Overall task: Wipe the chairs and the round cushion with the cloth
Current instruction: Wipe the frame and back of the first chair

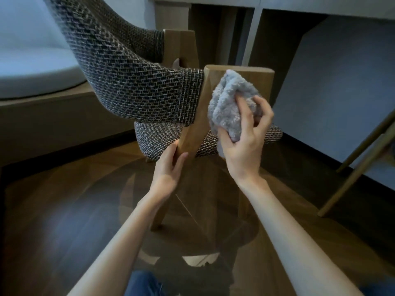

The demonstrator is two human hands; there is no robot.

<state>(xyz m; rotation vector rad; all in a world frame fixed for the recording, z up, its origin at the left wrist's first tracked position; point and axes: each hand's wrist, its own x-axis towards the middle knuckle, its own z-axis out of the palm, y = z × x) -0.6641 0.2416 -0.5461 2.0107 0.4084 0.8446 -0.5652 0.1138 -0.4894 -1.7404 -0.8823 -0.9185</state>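
Observation:
A chair (128, 82) with dark woven upholstery and a light wooden frame fills the middle of the view. My right hand (245, 142) clutches a bunched grey fluffy cloth (230, 103) and presses it against the wide wooden upright (235, 71) of the chair's frame. My left hand (168, 167) wraps around the slanted wooden leg (190, 137) just below the woven backrest. The seat pad (154, 137) shows behind the leg. A pale round cushion (32, 67) lies at the far left on a low wooden base.
Dark wooden floor (64, 221) spreads below. Thin wooden legs of another piece of furniture (359, 165) slant at the right. A wall and a wooden cabinet or desk (213, 28) stand behind the chair. My knees in blue jeans (145, 285) show at the bottom.

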